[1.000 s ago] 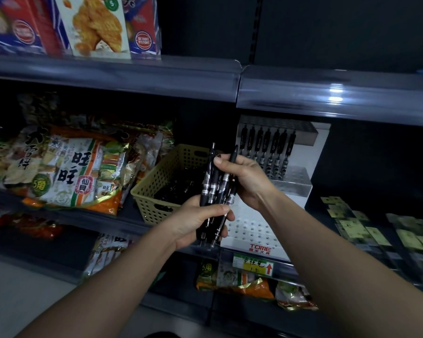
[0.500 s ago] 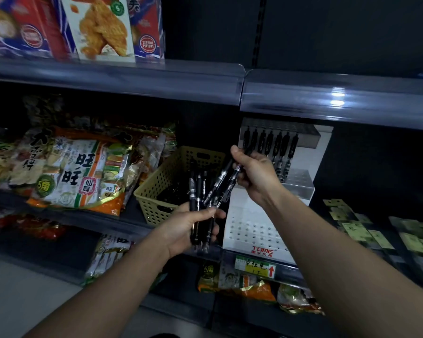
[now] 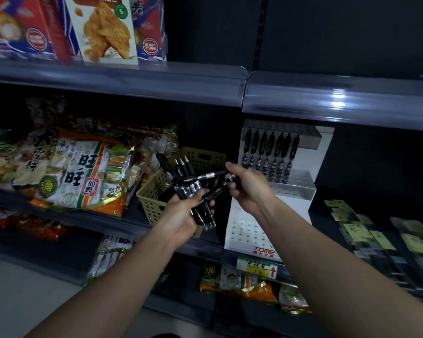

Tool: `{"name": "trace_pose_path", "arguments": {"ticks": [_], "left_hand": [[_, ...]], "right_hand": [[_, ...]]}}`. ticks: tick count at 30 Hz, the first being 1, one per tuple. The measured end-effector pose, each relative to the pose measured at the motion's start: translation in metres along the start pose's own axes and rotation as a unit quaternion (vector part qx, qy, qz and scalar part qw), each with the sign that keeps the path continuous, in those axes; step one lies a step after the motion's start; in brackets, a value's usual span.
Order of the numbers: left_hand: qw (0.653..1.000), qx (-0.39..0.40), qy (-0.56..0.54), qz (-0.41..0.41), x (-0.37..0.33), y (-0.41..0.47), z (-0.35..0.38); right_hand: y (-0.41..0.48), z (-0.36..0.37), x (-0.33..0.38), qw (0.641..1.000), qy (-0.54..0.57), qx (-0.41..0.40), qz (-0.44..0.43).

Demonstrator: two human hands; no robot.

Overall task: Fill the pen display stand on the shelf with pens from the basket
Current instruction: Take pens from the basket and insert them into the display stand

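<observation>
Left hand [image 3: 180, 217] grips a fanned pen bundle [image 3: 189, 189], black with silvery bands; right hand [image 3: 250, 190] pinches seemingly two loose pens [image 3: 211, 176].

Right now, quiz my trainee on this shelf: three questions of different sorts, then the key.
1. True or false: the right hand is empty.
2. Where does the basket stand? A) left of the pen stand; B) on the top shelf; C) on the floor.
3. Fill in: the left hand grips a bundle of ____.
Key: 1 false, it pinches a pen; 2 A; 3 pens.
</observation>
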State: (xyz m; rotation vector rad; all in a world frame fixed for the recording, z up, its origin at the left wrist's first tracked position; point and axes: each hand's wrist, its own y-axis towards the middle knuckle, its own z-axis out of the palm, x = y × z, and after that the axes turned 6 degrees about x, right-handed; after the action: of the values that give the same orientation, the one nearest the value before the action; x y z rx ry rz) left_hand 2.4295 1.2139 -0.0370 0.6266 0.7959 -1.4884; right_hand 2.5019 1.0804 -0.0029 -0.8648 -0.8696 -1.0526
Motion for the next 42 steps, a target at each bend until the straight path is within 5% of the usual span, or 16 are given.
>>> {"name": "trace_pose_path", "arguments": {"ticks": [7,12,18,27,36,42], "left_hand": [[0.998,0.031,-0.036,0.031,-0.001,0.0,0.001],[0.998,-0.02,-0.041,0.031,-0.002,0.003,-0.004],[0.996,-0.067,0.01,0.056,-0.008,0.006,-0.005],[0.995,0.04,0.094,-0.011,0.003,-0.009,-0.003],[0.988,0.07,0.131,-0.031,0.001,-0.019,-0.003],[0.982,0.079,0.166,-0.052,0.001,-0.019,-0.003]], "right_hand": [[-0.003,0.002,-0.016,0.984,-0.024,0.07,0.16],[-0.01,0.0,-0.019,0.962,-0.118,0.145,0.198],[-0.021,0.01,-0.016,0.949,-0.303,0.082,0.038],[-0.012,0.029,-0.009,0.937,-0.29,0.003,-0.194],[-0.011,0.02,-0.02,0.905,-0.344,-0.018,-0.249],[-0.008,0.013,-0.023,0.924,-0.327,0.019,-0.197]]}}
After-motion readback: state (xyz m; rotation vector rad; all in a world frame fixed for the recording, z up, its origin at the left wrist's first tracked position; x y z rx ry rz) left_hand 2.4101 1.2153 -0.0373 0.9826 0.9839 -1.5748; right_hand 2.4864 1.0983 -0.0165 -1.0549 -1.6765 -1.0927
